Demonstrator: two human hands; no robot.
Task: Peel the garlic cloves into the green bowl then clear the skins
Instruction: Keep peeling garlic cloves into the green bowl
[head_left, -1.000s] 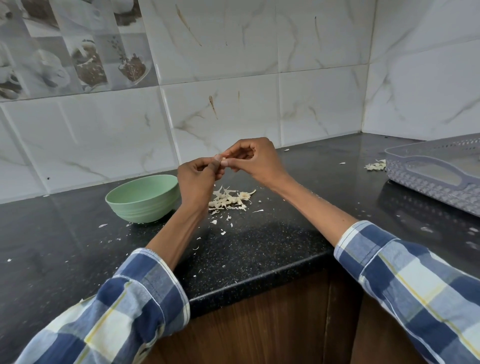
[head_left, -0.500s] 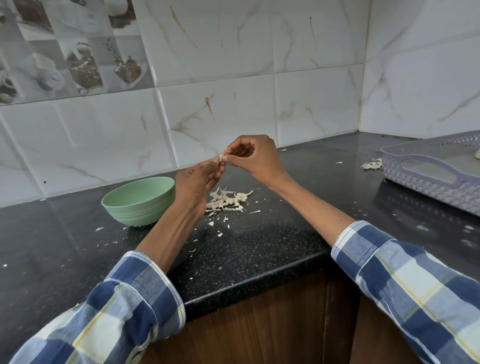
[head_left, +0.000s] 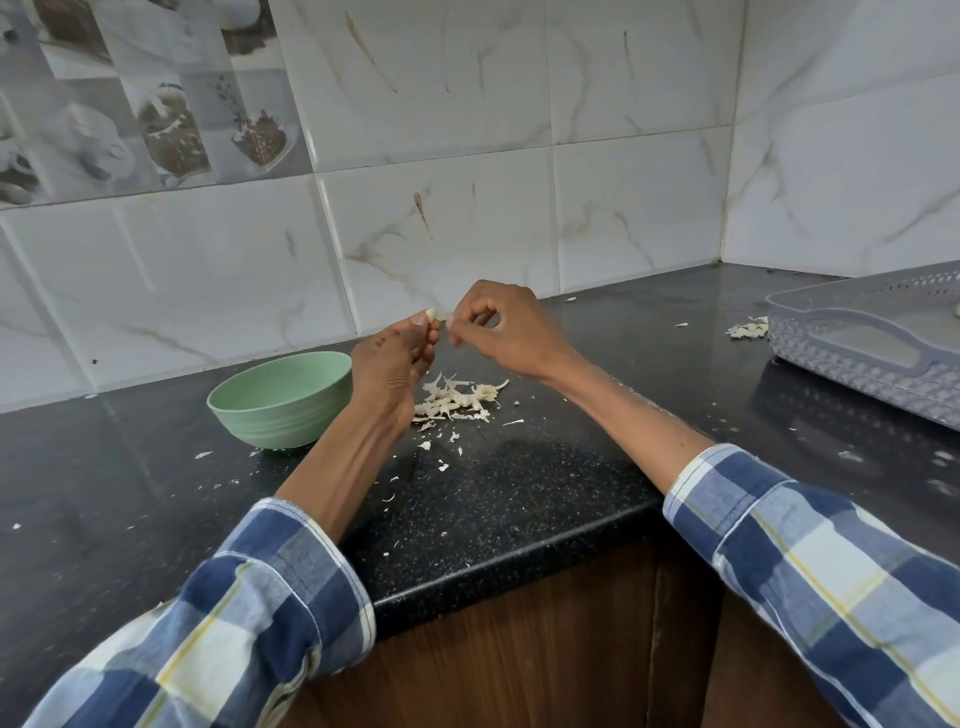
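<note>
My left hand (head_left: 392, 366) pinches a small pale garlic clove (head_left: 430, 314) at its fingertips, raised above the black counter. Just to its right, my right hand (head_left: 506, 327) has its fingers curled and pinches a thin bit of skin (head_left: 450, 321) beside the clove. A pile of garlic skins (head_left: 460, 400) lies on the counter under both hands. The green bowl (head_left: 283, 397) stands to the left of my left wrist; its inside is hidden from here.
A grey plastic tray (head_left: 872, 343) sits at the right on the counter (head_left: 519, 493), with a small heap of skins (head_left: 749, 328) by its left end. Loose skin flakes are scattered over the counter. The tiled wall runs close behind; the counter edge is near me.
My hands have drawn slightly apart: the left hand's fingers have straightened upward with the clove now showing at their tips, and the right hand has pulled a little to the right.
</note>
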